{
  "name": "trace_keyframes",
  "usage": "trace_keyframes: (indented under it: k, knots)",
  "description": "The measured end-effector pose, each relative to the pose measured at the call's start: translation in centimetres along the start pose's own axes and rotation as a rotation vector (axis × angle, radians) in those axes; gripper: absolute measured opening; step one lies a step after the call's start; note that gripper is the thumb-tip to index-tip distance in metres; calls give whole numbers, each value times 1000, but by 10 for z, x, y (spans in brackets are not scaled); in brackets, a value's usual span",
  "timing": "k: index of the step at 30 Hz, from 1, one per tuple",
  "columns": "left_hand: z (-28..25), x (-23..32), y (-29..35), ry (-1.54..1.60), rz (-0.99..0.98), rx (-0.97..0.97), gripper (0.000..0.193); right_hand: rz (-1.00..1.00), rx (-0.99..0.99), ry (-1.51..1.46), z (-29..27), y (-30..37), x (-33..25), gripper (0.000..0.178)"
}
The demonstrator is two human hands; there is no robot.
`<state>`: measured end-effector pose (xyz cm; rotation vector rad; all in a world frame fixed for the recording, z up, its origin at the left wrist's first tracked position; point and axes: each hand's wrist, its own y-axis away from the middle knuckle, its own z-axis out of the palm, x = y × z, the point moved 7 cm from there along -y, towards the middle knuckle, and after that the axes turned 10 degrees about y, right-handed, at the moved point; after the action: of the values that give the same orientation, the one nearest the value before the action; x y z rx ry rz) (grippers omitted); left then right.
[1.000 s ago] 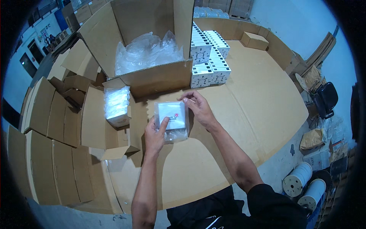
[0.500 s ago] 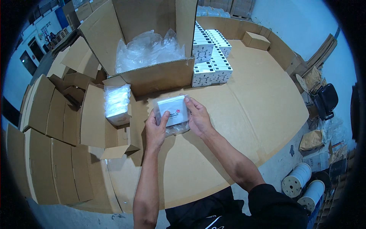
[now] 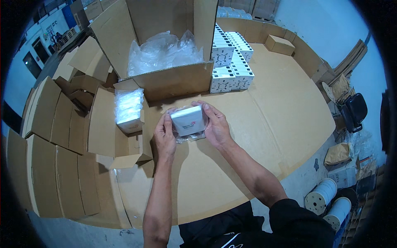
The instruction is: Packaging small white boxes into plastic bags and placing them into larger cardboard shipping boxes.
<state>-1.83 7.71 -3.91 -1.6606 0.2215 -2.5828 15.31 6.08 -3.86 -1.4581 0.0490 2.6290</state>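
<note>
A small flat white box [image 3: 189,120] with a little red mark sits in a clear plastic bag [image 3: 191,138] between my two hands. My left hand [image 3: 165,138] grips its left side, thumb on the front edge. My right hand [image 3: 217,127] closes on the right side near the upper corner. Just left of my hands stands an open cardboard carton [image 3: 100,126]. In its far part is a stack of plastic-wrapped white boxes [image 3: 129,108]; its near part shows bare cardboard.
Beyond my hands a large carton [image 3: 182,82] holds clear plastic bags [image 3: 163,53]. Stacked white patterned boxes [image 3: 231,62] stand to its right. A closed brown box [image 3: 279,44] lies far right on the cardboard-covered table [image 3: 273,124]. Upright cartons [image 3: 62,177] line the left; cable spools [image 3: 320,192] stand right, on the floor.
The white box has tilted in my hands, so its top edge now shows thickness. The plastic bulges more around it. Both hands stay on it; the view shifts slightly.
</note>
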Motion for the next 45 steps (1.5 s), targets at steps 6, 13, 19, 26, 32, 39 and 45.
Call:
trace_keyframes:
  k: [6,13,19,26,32,39,45]
  knots:
    - [3,8,-4,161,72,-45,40,-8,-55,3,6,2,-8,34]
    - [-3,19,-6,-44,169,-64,40,-185,-70,311,3,2,-26,34]
    - [1,14,-6,188,125,-90,40,-107,-74,205,3,3,-22,34]
    - [5,11,-1,134,56,-51,43,-15,13,123,-1,1,-12,37]
    - [9,8,1,43,2,-145,43,-50,-210,428,14,5,-28,44]
    - [5,12,-1,-82,-61,-189,16,17,-283,672,0,1,-32,28]
    - [-1,13,0,-84,-109,-79,18,-71,-303,580,3,-1,-33,6]
